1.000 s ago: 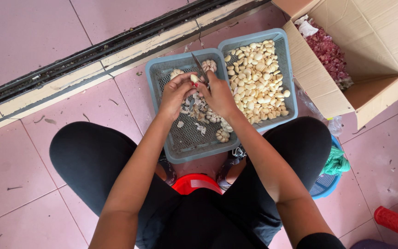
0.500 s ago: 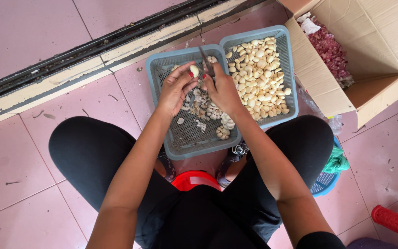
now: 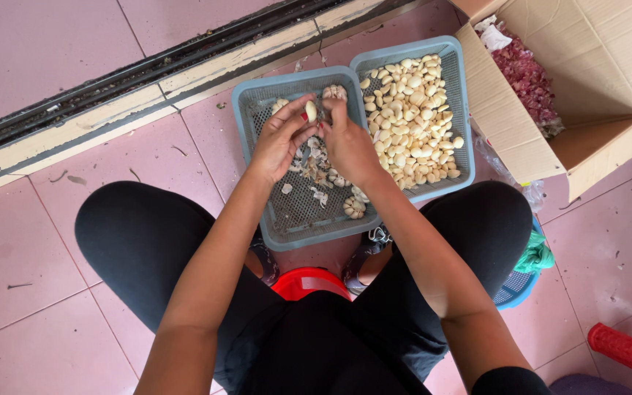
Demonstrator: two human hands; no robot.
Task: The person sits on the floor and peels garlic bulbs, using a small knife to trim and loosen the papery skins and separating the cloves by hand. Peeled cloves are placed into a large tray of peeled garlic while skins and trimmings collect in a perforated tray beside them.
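Observation:
My left hand (image 3: 281,140) pinches a pale peeled garlic clove (image 3: 311,110) between thumb and fingers over a grey-blue mesh basket (image 3: 257,99). My right hand (image 3: 347,143) is closed right beside it, fingers touching the clove; a small knife seen earlier is hidden in this hand now. Unpeeled cloves and papery skins (image 3: 320,167) lie in that basket under my hands. A second basket (image 3: 456,88) to the right is heaped with peeled cloves (image 3: 411,121).
An open cardboard box (image 3: 594,95) with reddish skins (image 3: 524,77) stands at the right. A metal floor track (image 3: 148,73) runs behind the baskets. I sit on a red stool (image 3: 309,281); a blue basket (image 3: 517,289), green cloth (image 3: 534,256) and another red stool (image 3: 627,351) are at my right.
Both hands stayed over the left basket. The knife blade that stuck up from my right hand is no longer visible, and the clove is more bare.

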